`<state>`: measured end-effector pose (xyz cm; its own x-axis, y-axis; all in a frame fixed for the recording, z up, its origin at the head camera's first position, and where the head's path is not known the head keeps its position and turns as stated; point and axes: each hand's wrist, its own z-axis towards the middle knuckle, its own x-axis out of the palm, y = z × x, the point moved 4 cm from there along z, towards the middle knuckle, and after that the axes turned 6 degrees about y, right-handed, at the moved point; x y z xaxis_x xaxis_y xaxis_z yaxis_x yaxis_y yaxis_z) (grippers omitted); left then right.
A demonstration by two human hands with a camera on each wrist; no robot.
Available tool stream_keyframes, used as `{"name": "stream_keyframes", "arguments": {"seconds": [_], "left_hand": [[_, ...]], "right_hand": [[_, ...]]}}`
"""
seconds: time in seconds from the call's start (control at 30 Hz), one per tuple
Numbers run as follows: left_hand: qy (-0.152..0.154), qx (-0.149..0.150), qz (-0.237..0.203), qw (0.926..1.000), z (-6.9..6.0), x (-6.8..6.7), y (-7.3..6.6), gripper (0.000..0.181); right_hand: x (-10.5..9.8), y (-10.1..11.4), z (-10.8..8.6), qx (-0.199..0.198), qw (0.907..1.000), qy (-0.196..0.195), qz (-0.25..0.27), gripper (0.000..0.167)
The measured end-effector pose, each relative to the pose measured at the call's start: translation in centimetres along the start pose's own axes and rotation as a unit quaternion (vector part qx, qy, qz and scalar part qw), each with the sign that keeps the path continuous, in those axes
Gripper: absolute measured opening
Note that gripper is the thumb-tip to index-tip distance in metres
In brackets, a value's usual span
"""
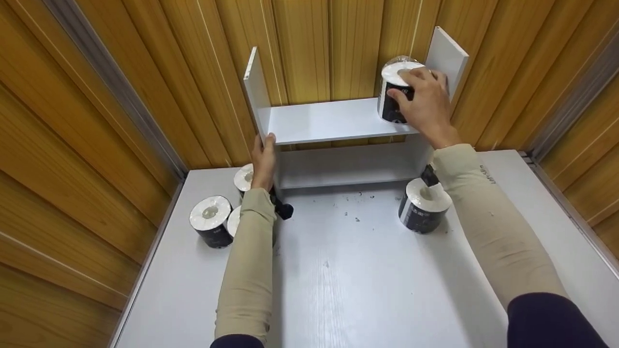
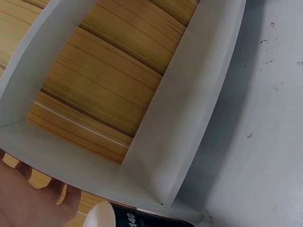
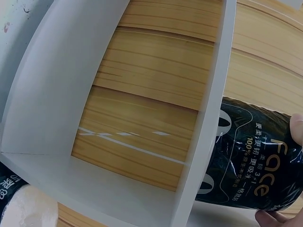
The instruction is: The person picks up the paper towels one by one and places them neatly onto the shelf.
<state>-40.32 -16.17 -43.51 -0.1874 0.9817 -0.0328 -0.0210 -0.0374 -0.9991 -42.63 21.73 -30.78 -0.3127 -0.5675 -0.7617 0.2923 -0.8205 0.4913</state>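
Note:
A wrapped toilet paper roll (image 1: 394,104) with a black label stands on the upper board of a white shelf (image 1: 329,121), near its right side panel. My right hand (image 1: 425,104) grips this roll from above, thumb on the front; in the right wrist view the thumb and fingertips touch the dark wrapper (image 3: 255,161). At the shelf's left side panel, my left hand (image 1: 264,162) holds the panel's edge, its fingers behind the board in the left wrist view.
One more roll (image 1: 424,205) stands on the white table (image 1: 338,280) below the right forearm. Several rolls (image 1: 211,217) stand left of the shelf, partly hidden by the left arm. Wood-patterned walls (image 1: 309,53) enclose the back and sides. Small dark specks dot the table.

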Motion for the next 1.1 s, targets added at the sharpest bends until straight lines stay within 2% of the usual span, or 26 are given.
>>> {"name": "stream_keyframes", "arguments": {"seconds": [0.27, 0.5, 1.1], "left_hand": [[-0.003, 0.005, -0.009, 0.9999, 0.0, -0.1, -0.1, 0.076], [0.0, -0.002, -0.007, 1.0, -0.2, 0.0, 0.0, 0.076], [0.002, 0.017, -0.01, 0.9998, -0.5, 0.3, -0.1, 0.072]], "right_hand": [[0.2, 0.2, 0.6, -0.015, 0.9998, -0.013, 0.006, 0.052], [0.3, 0.0, 0.8, 0.001, 1.0, 0.0, 0.005, 0.054], [0.1, -0.3, 1.5, 0.006, 0.9999, 0.0, 0.01, 0.055]]}}
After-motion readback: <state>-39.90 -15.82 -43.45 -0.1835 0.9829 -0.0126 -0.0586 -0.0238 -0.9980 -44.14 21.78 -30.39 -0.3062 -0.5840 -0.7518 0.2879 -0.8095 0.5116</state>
